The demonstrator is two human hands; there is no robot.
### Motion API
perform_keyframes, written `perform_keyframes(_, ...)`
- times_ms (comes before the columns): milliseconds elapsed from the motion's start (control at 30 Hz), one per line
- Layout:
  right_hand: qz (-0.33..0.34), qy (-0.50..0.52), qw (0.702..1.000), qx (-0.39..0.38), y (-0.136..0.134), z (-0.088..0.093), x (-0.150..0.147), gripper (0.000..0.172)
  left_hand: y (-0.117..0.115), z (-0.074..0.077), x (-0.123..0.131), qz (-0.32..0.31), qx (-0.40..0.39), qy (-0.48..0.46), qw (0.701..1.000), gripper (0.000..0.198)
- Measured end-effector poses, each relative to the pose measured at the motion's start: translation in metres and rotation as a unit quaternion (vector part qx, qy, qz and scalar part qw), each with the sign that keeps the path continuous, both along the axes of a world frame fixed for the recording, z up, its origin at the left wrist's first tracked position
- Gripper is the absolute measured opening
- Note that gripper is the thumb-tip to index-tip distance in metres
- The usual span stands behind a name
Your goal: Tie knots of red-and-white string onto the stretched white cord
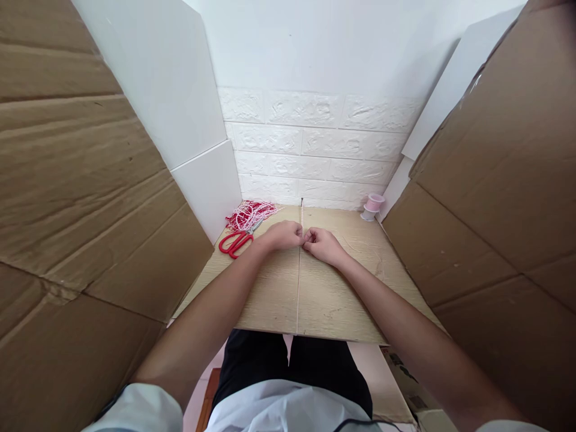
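Observation:
A thin, pale cord (298,288) runs from a small dark nail (302,200) at the table's back edge toward the front edge. Halfway along it, my left hand (286,234) is closed with thumb and fingertips pinched on the cord. Just to its right, my right hand (323,245) is also closed in a pinch at the cord, its fingertips almost touching the left ones. The exact strands between the fingertips are too small to make out. Red-handled scissors (236,243) lie left of my left hand, blades partly under a pile of red and pink-white cords (250,215).
Two stacked spools (373,205), pink over grey, stand at the back right corner of the wooden table (342,300). Tall cardboard panels (112,198) flank the left side, with another cardboard panel (490,198) on the right. A white brick-pattern wall (315,141) closes the back.

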State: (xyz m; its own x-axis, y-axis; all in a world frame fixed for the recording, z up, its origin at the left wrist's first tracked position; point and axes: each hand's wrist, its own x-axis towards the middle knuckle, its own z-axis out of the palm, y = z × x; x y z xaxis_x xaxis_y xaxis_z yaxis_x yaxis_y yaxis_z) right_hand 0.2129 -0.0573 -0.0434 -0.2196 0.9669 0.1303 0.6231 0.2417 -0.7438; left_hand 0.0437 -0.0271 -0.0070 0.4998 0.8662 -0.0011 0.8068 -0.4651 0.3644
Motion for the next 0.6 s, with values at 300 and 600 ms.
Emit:
perform_keyframes(300, 0.0, 0.0, 1.0, 0.002, -0.0001, 0.0004, -0.0003, 0.008, -0.0002, 0.0004, -0.0002, 0.002, -0.003, 0.002, 1.0, 0.023)
perform_keyframes(600, -0.001, 0.0, 1.0, 0.005, -0.0003, 0.0004, -0.0003, 0.008, 0.0002, -0.0011, -0.0002, -0.001, 0.002, -0.001, 1.0, 0.023)
